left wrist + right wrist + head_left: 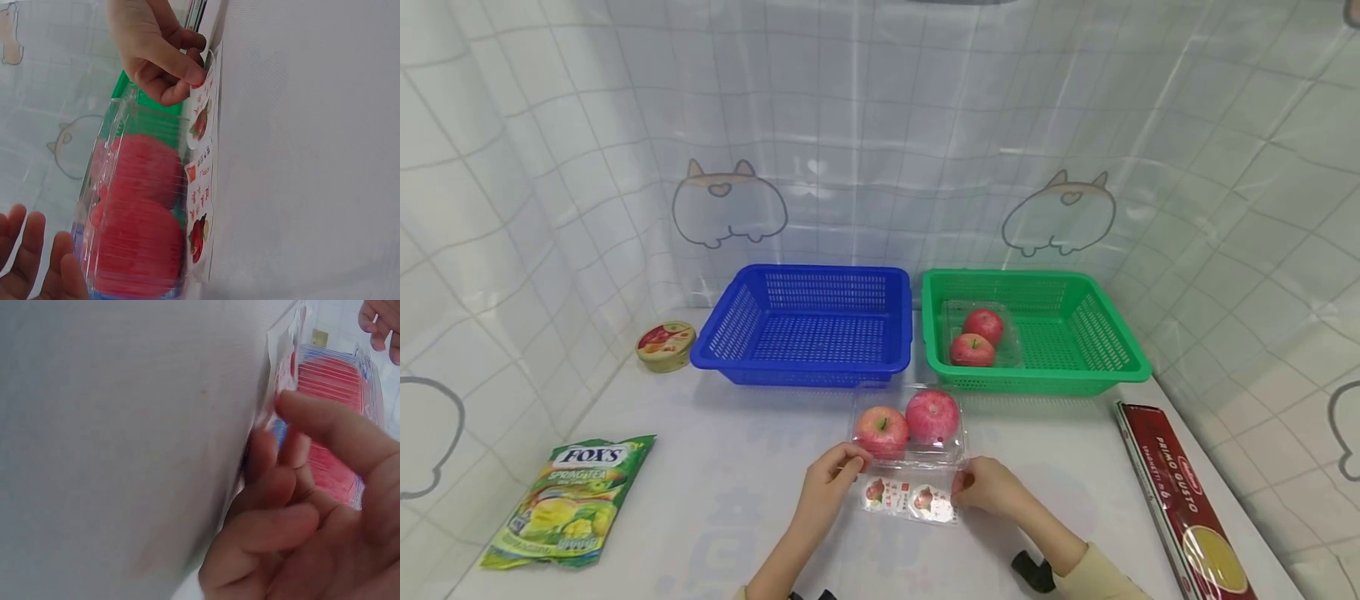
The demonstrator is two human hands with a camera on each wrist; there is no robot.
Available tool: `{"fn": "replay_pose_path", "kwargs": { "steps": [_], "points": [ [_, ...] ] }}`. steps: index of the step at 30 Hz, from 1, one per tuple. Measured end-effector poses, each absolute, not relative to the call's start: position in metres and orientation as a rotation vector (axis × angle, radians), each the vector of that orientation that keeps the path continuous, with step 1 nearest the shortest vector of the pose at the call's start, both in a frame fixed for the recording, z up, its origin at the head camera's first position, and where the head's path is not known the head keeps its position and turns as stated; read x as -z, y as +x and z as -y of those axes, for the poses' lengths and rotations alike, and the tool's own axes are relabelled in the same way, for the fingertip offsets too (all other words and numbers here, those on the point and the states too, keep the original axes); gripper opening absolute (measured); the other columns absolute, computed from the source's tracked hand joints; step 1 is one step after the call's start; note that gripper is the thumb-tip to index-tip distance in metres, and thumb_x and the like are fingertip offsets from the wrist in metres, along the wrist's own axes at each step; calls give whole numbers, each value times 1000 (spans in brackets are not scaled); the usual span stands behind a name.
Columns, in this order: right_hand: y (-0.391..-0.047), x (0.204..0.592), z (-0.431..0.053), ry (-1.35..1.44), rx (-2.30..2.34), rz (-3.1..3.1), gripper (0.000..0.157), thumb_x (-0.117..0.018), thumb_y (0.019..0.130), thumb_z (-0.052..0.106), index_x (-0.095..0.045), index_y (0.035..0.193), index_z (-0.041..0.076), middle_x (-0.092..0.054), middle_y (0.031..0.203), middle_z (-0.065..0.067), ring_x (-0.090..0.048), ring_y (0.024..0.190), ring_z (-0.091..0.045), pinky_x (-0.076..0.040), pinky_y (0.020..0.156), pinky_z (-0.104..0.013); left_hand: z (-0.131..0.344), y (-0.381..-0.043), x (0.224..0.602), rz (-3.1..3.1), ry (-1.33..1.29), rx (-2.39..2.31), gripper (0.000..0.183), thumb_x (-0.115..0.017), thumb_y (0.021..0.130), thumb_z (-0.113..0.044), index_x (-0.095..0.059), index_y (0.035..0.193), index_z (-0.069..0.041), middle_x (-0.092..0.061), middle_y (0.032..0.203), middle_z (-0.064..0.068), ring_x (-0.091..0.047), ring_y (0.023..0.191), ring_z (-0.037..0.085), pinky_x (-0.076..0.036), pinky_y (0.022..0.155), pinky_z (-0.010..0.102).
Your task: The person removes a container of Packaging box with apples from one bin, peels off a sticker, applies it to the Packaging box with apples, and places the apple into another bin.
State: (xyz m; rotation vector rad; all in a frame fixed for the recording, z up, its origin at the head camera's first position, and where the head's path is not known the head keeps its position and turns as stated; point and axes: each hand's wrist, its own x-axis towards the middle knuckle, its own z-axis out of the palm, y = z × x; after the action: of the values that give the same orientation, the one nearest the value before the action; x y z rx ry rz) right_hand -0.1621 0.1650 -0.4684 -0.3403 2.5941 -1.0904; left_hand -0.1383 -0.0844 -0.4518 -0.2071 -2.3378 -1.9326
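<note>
A clear plastic box of two apples (933,417) stands on the white table in front of the baskets. Flat before it lies a sheet of round apple stickers (897,497). My right hand (988,487) pinches the sheet's right end between thumb and fingertips; in the right wrist view the thumb (312,412) presses on its edge. My left hand (831,479) is beside the box's near left corner. In the left wrist view its fingers (31,240) are loosely extended, apart from the sheet, with nothing in them.
Behind stand a blue basket (721,364) and a green basket (1045,383) with another box of apples (973,350) inside. A round tin (665,346) and a green candy bag (567,502) lie to the left. A red spaghetti pack (1183,500) lies along the right edge.
</note>
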Motion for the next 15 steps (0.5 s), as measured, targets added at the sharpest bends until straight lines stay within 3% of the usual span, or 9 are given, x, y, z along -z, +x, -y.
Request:
{"fn": "replay_pose_path", "kwargs": {
  "steps": [9,15],
  "points": [
    [-155,462,-174,-369,1256,-2287,11,-68,72,-3,-67,82,2,-52,64,2,-46,62,-12,-39,55,-25,78,-133,450,2436,-414,1935,10,-56,89,-7,-65,91,-4,-64,88,8,-54,79,4,-46,73,22],
    [-147,447,-170,-480,1262,-2277,9,-65,75,-1,-67,81,4,-55,70,1,-46,65,-13,-39,55,-24,76,-133,446,2737,-813,1779,24,-57,91,-22,-63,105,-4,-64,104,8,-57,91,13,-47,80,27]
  ]
}}
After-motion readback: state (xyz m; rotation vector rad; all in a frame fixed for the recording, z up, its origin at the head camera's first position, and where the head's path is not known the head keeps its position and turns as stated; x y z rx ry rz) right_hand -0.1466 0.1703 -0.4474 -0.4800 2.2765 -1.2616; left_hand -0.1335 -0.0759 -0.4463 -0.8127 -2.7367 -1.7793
